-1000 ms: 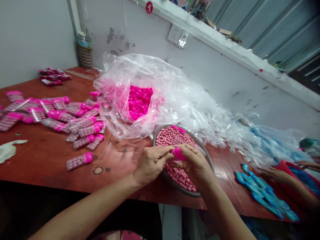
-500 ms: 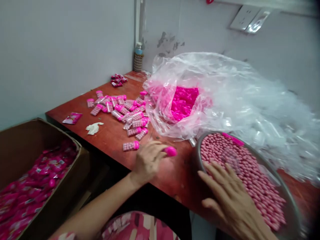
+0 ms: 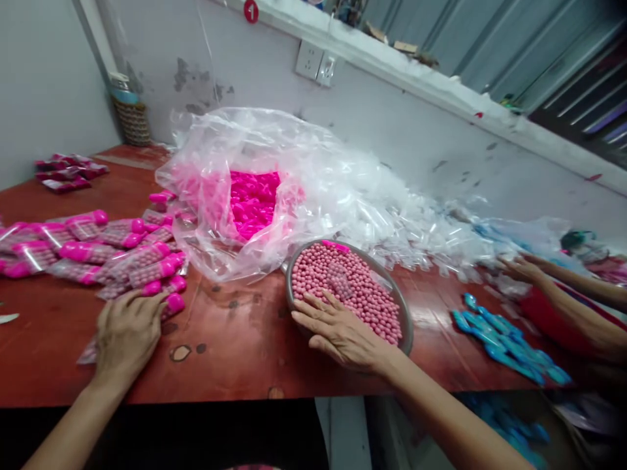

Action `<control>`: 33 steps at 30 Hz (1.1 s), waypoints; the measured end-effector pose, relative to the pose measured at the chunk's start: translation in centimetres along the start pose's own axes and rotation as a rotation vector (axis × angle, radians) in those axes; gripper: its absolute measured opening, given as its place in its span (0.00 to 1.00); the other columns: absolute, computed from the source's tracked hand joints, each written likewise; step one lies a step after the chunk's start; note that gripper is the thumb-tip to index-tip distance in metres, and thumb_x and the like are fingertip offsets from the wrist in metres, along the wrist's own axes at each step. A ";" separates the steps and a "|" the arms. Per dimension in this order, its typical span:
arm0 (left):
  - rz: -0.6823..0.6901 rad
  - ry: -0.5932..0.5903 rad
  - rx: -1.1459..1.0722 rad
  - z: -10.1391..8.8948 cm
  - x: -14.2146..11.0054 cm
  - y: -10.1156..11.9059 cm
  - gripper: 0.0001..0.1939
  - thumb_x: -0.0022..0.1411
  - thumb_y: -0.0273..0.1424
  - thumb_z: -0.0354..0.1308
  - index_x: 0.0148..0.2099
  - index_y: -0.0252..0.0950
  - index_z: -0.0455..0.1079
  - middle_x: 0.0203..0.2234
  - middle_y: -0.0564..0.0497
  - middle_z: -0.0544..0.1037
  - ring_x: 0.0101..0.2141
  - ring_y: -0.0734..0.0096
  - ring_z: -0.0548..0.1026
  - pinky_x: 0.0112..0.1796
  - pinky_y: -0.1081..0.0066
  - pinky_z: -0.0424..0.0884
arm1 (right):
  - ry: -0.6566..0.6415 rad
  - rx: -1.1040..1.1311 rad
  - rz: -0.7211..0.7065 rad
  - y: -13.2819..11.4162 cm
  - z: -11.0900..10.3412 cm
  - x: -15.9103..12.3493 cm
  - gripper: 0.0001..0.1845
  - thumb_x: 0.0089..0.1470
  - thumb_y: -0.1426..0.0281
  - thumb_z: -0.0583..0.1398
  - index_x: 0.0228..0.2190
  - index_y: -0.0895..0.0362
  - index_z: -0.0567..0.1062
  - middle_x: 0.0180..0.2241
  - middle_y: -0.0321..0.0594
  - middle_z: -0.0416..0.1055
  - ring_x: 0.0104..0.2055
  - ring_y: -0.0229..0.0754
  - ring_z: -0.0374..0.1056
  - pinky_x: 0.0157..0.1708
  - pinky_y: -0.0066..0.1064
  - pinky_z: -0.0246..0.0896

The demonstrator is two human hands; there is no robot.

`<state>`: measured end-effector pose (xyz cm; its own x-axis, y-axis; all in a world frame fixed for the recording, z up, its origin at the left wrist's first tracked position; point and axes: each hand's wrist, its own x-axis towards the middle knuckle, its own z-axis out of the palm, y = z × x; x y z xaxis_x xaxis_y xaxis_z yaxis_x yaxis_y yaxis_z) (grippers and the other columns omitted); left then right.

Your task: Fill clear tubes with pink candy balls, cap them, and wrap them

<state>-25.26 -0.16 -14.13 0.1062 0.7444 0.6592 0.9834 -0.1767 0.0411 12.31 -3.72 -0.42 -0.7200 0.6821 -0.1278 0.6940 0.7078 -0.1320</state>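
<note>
My left hand [image 3: 130, 333] is low over the table at the left, its fingers closed round a small clear bottle with a pink cap [image 3: 175, 302]; most of its body is hidden by the fingers. Just beyond lies a pile of pink-capped clear bottles [image 3: 117, 261] filled with pink balls. Another bottle [image 3: 88, 352] shows partly from under the hand. My right hand [image 3: 337, 329] rests with fingers spread on the near left rim of a grey bowl [image 3: 407, 326], over small pink balls [image 3: 372, 310]. A bright pink strip [image 3: 336, 246] lies at the bowl's far edge.
Behind the bowl, a clear plastic bag [image 3: 206, 254] holds bright pink pieces [image 3: 255, 202], beside a heap of clear empty bottles [image 3: 386, 222]. Blue packets [image 3: 504, 339] lie at the right, near another person's arms [image 3: 573, 294]. Pink sachets [image 3: 68, 171] and a woven-cased bottle [image 3: 131, 121] stand back left.
The view has swung right, bringing the blue packets and the other person's arms in. My left hand has moved leftward to the bottle pile with the pink-capped bottle. My right hand stays at the bowl.
</note>
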 end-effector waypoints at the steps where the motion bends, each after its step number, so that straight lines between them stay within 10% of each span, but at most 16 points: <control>1: -0.016 0.006 -0.012 0.1 0.1 -0.4 0.14 0.58 0.33 0.47 0.42 0.37 0.71 0.32 0.45 0.77 0.44 0.55 0.67 0.45 0.56 0.60 | -0.006 -0.003 0.009 0.4 0.0 -0.2 0.25 0.61 0.63 0.45 0.58 0.52 0.51 0.61 0.36 0.47 0.64 0.43 0.37 0.61 0.47 0.29; 9: -0.116 -0.002 -0.124 0.3 1.0 -2.8 0.14 0.55 0.32 0.49 0.43 0.41 0.71 0.34 0.44 0.76 0.49 0.50 0.65 0.46 0.50 0.56 | 0.047 -0.093 0.033 5.2 0.1 -3.8 0.23 0.59 0.64 0.49 0.56 0.50 0.58 0.58 0.37 0.56 0.62 0.47 0.45 0.59 0.51 0.37; 13: -0.097 0.138 -0.009 0.1 2.3 -1.8 0.11 0.55 0.33 0.53 0.39 0.36 0.72 0.32 0.44 0.76 0.45 0.52 0.69 0.45 0.52 0.61 | 0.353 -0.031 0.155 6.5 -0.4 -4.6 0.19 0.59 0.65 0.50 0.51 0.53 0.64 0.52 0.42 0.66 0.54 0.44 0.59 0.53 0.41 0.53; 16: 0.004 0.174 -0.164 -1.6 4.5 3.2 0.12 0.56 0.30 0.54 0.43 0.35 0.70 0.35 0.45 0.75 0.43 0.58 0.70 0.45 0.58 0.64 | 0.499 -0.087 0.318 7.2 -0.9 -3.3 0.18 0.58 0.68 0.52 0.50 0.56 0.65 0.48 0.46 0.69 0.49 0.44 0.64 0.48 0.37 0.59; 23: 0.219 -0.037 -0.848 -5.4 10.6 18.3 0.13 0.60 0.27 0.51 0.47 0.37 0.67 0.37 0.49 0.75 0.38 0.70 0.73 0.41 0.71 0.69 | 0.268 -0.117 0.410 8.1 -1.8 -0.7 0.13 0.53 0.69 0.57 0.42 0.55 0.71 0.37 0.44 0.69 0.40 0.46 0.66 0.39 0.36 0.62; 29: 0.187 -0.307 -1.145 -4.6 13.1 24.5 0.16 0.58 0.28 0.53 0.50 0.32 0.67 0.43 0.43 0.75 0.43 0.65 0.72 0.46 0.65 0.65 | 0.640 0.632 0.503 7.7 -1.5 -2.9 0.08 0.51 0.67 0.58 0.35 0.56 0.70 0.32 0.38 0.69 0.34 0.40 0.66 0.34 0.32 0.64; 33: 0.141 -0.507 -1.384 -4.4 13.3 26.2 0.13 0.57 0.30 0.54 0.45 0.35 0.70 0.37 0.48 0.77 0.37 0.66 0.73 0.41 0.69 0.67 | 0.656 1.091 0.463 6.0 -1.6 -3.7 0.11 0.51 0.66 0.59 0.38 0.55 0.68 0.31 0.35 0.69 0.30 0.37 0.68 0.31 0.31 0.67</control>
<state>1.25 2.31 -1.00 0.5122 0.7578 0.4042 0.0727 -0.5073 0.8587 19.13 -1.72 0.81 -0.0772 0.9942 0.0755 0.2969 0.0952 -0.9502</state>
